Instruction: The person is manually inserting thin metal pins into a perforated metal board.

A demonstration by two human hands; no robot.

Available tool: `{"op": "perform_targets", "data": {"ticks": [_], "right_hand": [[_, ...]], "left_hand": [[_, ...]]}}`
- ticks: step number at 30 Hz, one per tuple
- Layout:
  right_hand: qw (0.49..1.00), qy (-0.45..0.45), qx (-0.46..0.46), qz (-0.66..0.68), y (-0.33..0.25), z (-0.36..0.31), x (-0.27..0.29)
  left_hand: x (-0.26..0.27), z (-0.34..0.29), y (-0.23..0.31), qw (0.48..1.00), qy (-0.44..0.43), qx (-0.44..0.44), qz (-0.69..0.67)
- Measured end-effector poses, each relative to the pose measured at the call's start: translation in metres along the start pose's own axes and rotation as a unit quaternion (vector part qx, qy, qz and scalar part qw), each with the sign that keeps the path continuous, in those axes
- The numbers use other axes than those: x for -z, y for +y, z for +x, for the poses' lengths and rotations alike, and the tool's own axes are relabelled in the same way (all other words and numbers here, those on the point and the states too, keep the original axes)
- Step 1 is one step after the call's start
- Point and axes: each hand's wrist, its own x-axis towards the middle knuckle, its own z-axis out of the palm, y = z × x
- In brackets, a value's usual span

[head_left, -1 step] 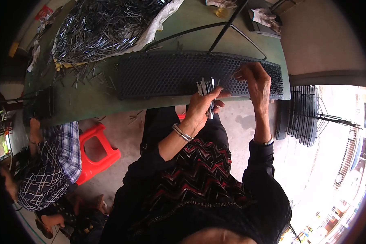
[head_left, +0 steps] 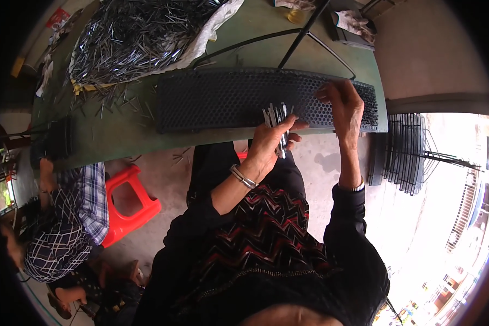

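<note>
A bundle of thin, shiny metal strips [head_left: 277, 115] is gripped in my left hand [head_left: 266, 142], their ends poking out above and below the fingers. This hand is at the table's front edge, by a long dark panel [head_left: 217, 100] full of small round holes. Over the right part of the panel, my right hand [head_left: 344, 108] bends down with its fingertips drawn together. Whatever it may pinch is too small to make out. Many short dark pieces [head_left: 369, 106] stand in the holes at the panel's right end.
A large heap of metal strips [head_left: 141, 41] lies on white sheeting at the table's back left, with loose strips around it. Black rods [head_left: 296, 43] rise behind the panel. A red stool [head_left: 130, 204] and another person [head_left: 65, 217] are at left; dark racks [head_left: 405, 152] stand right.
My right hand has shifted very slightly over the panel, and its fingertips sit a little closer together. My left hand and its strips look the same.
</note>
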Motion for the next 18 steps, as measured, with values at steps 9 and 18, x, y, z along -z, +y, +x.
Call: {"op": "perform_targets", "data": {"ticks": [9, 18], "right_hand": [[0.970, 0.134, 0.114, -0.165, 0.023, 0.030, -0.006], [0.949, 0.095, 0.180, -0.241, 0.024, 0.031, 0.007]], "left_hand": [[0.003, 0.010, -0.014, 0.997, -0.036, 0.027, -0.069], [-0.010, -0.003, -0.009, 0.995, -0.031, 0.051, -0.080]]}}
